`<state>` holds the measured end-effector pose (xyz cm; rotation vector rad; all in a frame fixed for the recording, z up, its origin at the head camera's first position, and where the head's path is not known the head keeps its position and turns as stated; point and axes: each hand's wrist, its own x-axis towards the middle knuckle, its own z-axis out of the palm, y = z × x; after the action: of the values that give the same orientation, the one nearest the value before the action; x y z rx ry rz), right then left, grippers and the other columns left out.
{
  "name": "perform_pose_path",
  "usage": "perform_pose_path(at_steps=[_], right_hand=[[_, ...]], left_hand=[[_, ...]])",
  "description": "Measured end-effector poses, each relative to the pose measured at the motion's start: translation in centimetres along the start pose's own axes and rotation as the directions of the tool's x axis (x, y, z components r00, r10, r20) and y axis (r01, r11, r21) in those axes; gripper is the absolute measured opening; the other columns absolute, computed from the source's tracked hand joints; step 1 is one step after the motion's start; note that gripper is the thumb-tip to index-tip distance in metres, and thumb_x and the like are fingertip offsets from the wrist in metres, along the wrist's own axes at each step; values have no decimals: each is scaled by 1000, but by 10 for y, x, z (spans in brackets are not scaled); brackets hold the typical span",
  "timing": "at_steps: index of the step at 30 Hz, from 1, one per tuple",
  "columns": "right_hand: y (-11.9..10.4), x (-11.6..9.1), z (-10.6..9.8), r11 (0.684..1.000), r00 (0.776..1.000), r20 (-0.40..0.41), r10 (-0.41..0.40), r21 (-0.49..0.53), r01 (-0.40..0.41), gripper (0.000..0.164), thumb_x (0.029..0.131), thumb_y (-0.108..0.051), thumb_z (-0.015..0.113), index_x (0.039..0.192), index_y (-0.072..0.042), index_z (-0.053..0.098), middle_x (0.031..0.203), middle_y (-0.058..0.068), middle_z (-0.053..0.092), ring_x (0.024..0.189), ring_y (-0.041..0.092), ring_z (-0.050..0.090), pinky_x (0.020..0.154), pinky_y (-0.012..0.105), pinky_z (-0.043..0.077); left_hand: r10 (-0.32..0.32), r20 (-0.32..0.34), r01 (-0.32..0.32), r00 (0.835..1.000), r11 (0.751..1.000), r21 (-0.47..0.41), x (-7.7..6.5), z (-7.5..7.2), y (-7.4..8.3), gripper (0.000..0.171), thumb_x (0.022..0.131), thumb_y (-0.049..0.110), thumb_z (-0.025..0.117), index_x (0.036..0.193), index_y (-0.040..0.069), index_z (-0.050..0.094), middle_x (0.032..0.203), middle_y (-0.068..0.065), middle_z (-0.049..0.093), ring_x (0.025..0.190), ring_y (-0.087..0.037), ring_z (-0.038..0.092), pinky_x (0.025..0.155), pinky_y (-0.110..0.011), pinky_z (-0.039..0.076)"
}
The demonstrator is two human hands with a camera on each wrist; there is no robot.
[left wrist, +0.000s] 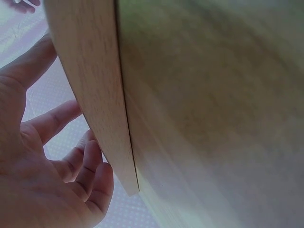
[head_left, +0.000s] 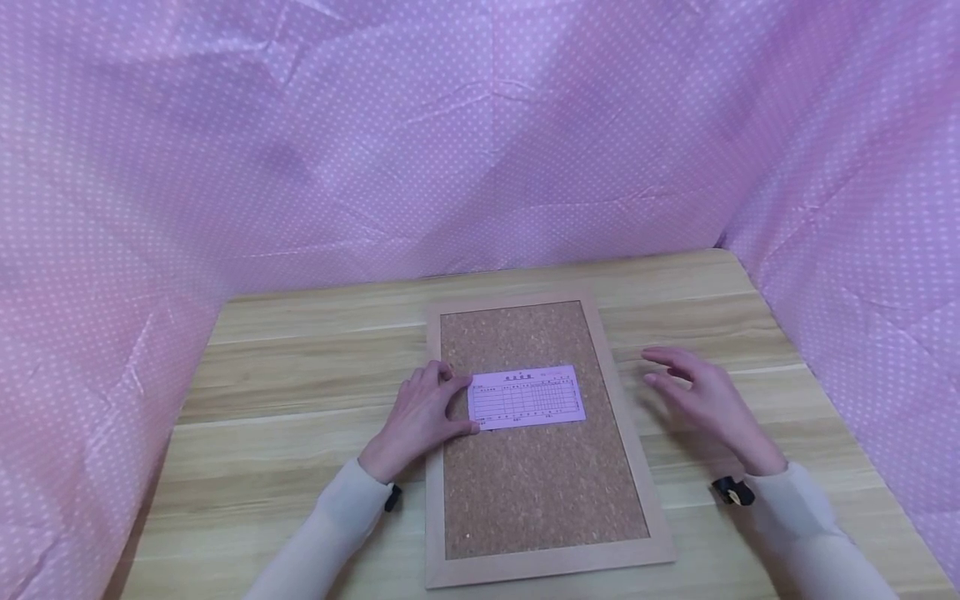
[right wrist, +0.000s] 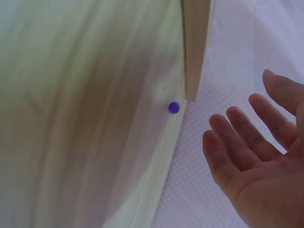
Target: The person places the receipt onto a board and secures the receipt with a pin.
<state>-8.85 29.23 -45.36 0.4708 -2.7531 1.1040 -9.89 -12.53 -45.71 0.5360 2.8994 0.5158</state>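
Observation:
A wood-framed cork board point(head_left: 547, 492) lies on the table with a pink printed form slip point(head_left: 528, 398) across its middle. My left hand point(head_left: 420, 417) reaches over the board's left side, thumb and forefinger spread, their tips resting at the slip's left corners. To the right of the board hovers my right hand point(head_left: 708, 404), fingers loosely bent and holding nothing. In the right wrist view, a small round purple object point(right wrist: 174, 108) shows against the table close to the end of the board's frame point(right wrist: 194, 52); its kind is unclear.
Pale wood-grain table point(head_left: 300, 367) spreads out on both sides of the board. Pink dotted cloth point(head_left: 480, 142) hangs behind the table and along its sides. A dark strap piece point(head_left: 733, 492) sits at the right wrist.

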Motion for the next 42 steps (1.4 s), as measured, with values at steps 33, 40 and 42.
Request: perform_pose_path(at_steps=[33, 40, 42], right_hand=[[31, 14, -4, 996, 982, 182, 49, -87, -33, 19, 96, -7, 72, 115, -1, 73, 114, 15, 73, 107, 38, 68, 94, 57, 50], [33, 17, -5, 995, 981, 193, 34, -100, -15, 12, 94, -5, 73, 106, -6, 76, 107, 10, 75, 103, 35, 69, 92, 55, 50], [33, 18, -5, 994, 980, 197, 35, -108, -14, 12, 93, -4, 74, 105, -7, 76, 106, 9, 75, 102, 34, 69, 92, 54, 50]], left_hand=[[-13, 20, 13, 1000, 1000, 16, 2, 0, 0, 78, 76, 50, 90, 140, 13, 66, 131, -13, 52, 111, -31, 49, 90, -48, 43], [-16, 12, 16, 1000, 1000, 9, 1, 1, 0, 78, 75, 50, 90, 140, 14, 66, 132, -12, 53, 112, -30, 49, 90, -47, 43], [-17, 10, 16, 1000, 1000, 11, 1, 1, 0, 77, 75, 50, 90, 140, 14, 66, 132, -12, 53, 112, -31, 49, 90, -47, 43]])
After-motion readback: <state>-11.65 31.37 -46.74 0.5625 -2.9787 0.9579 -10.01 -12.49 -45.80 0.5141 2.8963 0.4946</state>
